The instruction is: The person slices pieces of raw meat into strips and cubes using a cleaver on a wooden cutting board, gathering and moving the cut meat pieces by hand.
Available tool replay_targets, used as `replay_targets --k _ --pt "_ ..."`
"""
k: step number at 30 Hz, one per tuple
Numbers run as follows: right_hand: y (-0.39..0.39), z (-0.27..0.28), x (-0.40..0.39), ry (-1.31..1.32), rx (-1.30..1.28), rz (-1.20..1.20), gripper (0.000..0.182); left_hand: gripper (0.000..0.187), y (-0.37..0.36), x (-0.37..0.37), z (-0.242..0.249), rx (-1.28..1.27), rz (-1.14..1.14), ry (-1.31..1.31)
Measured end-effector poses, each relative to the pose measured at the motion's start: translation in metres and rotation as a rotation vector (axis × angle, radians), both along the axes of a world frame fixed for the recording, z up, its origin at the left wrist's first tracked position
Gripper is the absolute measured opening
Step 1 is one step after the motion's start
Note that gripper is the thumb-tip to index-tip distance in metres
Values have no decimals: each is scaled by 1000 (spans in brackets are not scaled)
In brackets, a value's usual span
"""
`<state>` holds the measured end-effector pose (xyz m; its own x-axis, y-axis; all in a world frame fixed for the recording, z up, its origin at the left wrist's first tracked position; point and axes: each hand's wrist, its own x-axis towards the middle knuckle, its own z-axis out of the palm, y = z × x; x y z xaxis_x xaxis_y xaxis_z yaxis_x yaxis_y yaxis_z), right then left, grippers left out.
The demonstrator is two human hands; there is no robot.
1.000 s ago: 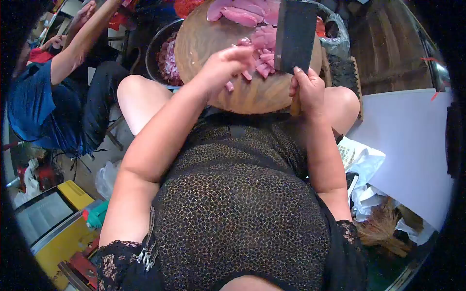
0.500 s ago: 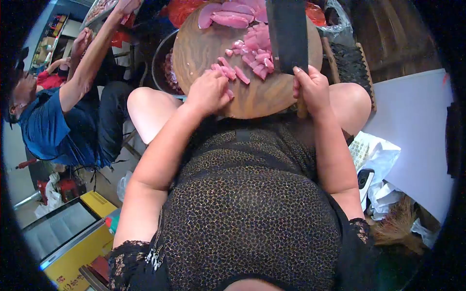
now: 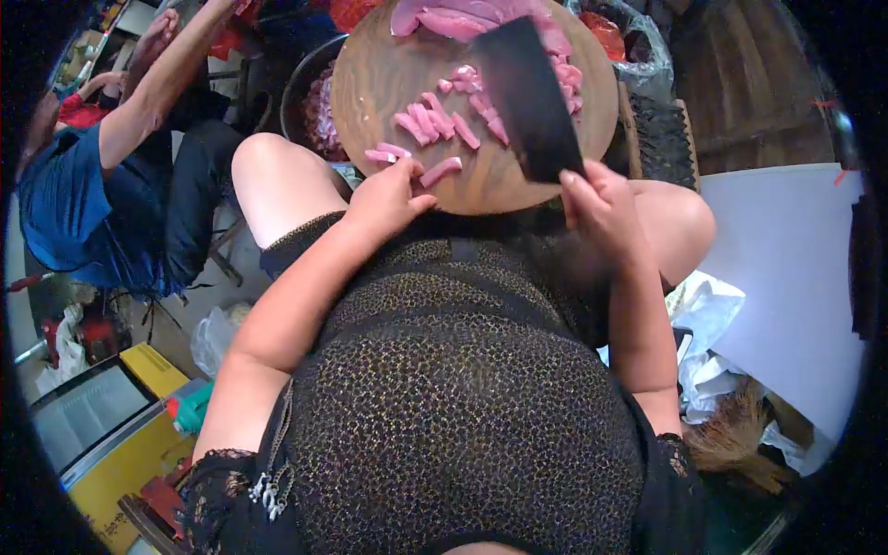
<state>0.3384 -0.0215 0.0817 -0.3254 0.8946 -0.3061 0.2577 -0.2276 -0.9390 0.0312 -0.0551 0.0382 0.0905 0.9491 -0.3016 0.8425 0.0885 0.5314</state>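
My right hand (image 3: 601, 208) is wrapped round the handle of a wide dark cleaver (image 3: 529, 97). The blade is tilted up to the left over the round wooden chopping board (image 3: 370, 69) and hides part of the meat. At the board's near left edge, my left hand (image 3: 388, 196) has its fingers curled, with one end of a pink meat strip (image 3: 442, 172) between thumb and forefinger. Several cut meat strips (image 3: 428, 122) lie just beyond it. Larger slabs of meat (image 3: 453, 23) rest at the far side, with smaller pieces partly behind the blade.
A dark basin (image 3: 301, 111) holding meat stands left of the board. A plastic bag (image 3: 638, 46) with something red is at the far right. Another person in a blue shirt (image 3: 65, 199) sits on the left. A straw broom (image 3: 740, 430) lies at lower right.
The cleaver has swung from upright to a leftward tilt and come nearer. My left hand has drawn slightly toward me, away from the group of strips, which now lie spread out.
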Motion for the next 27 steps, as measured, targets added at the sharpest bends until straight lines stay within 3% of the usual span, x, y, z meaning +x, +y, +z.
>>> replay_targets --k 2,4,8,10,17,19,21,23,26,27 --pt "-18 16 -5 -175 163 91 20 45 -5 -5 -10 0 19 -23" --pt "-33 28 -16 -411 396 222 26 38 -3 -7 -32 553 -117 -82" --pt "-51 29 -30 -609 404 358 26 30 7 0 -37 524 -133 -58" --pt "-57 34 -33 -625 395 374 26 25 9 5 -31 297 -32 -120" --pt "-68 38 -33 -682 450 397 23 19 4 6 -24 273 -43 -186" --pt "-61 44 -40 -728 397 445 21 18 5 4 -26 396 -42 -121" --pt "-58 40 -46 -711 438 435 22 22 1 7 -16 250 41 -87" --pt "-49 32 -54 -729 423 458 23 21 2 4 -18 271 -28 -189" --pt "-37 23 -47 -715 461 478 25 24 1 10 -27 332 -103 -115" --pt "-30 19 -37 -755 362 519 27 24 0 11 -22 328 -107 -113"
